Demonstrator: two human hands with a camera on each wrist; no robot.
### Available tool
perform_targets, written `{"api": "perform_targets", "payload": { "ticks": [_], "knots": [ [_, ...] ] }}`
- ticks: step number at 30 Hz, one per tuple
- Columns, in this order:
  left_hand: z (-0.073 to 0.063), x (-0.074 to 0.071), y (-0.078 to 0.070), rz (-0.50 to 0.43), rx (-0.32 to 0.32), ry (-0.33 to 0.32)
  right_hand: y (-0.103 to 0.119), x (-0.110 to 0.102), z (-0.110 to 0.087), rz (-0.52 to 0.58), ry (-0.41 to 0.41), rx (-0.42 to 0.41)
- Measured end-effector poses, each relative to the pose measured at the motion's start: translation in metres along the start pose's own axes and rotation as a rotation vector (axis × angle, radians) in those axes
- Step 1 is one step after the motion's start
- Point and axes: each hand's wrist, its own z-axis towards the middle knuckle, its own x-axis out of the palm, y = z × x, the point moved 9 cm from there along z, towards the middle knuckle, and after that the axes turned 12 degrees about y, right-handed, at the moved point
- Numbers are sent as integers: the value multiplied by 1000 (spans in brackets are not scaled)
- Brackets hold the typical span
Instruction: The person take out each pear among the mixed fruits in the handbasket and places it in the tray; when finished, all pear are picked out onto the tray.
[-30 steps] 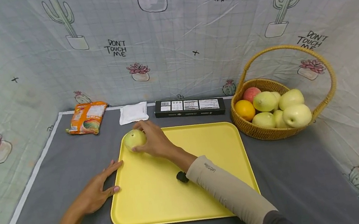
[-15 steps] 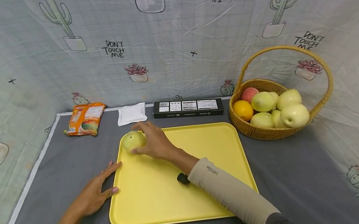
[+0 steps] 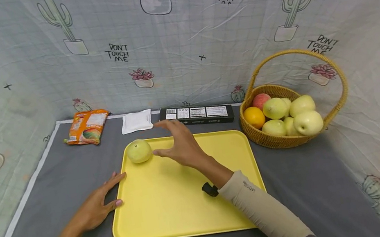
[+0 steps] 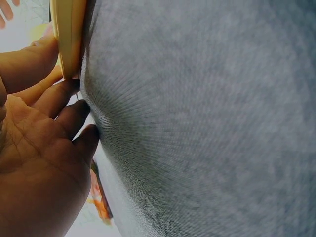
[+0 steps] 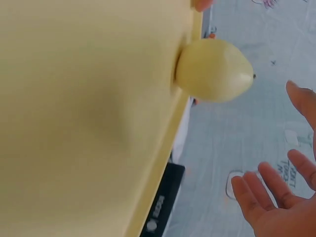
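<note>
Closest to my head camera, two beige sleeves (image 3: 264,210) reach in over the grey table (image 3: 300,200). I have the left hand (image 3: 92,210) at the left rim of the yellow tray (image 3: 173,200): its thumb and forefinger touch the rim, spread apart, and on the left wrist feed I see other fingertips against the grey cloth just beside it. The right hand (image 3: 184,145) is above the far half of the tray, thumb and fingers wide apart, holding nothing. Just beyond the thumb, the pale green fruit (image 3: 139,151) sits on the tray in its far left corner; my right wrist view shows a gap between it and that hand.

Further right, off the tray, stands a wicker basket (image 3: 271,138) with an orange (image 3: 254,118), a red fruit (image 3: 260,100) and several pale green ones. Behind the tray I see a black box (image 3: 198,114), a white pouch (image 3: 136,121) and an orange packet (image 3: 88,128). Last comes the cactus-print backdrop (image 3: 179,53).
</note>
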Motion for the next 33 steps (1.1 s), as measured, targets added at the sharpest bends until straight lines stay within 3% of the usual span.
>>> {"api": "perform_targets", "payload": {
  "ticks": [12,26,33],
  "knots": [
    [2,-1,-1,-4,-8,11,-28,-53,-45,-40,-155,33],
    [-2,-3,-4,-1,54,-20,-77,-127,-99,-73,-348,100],
    [-1,-2,-4,1,44,-6,-103,-165,-122,-80,-470,104]
  ]
}}
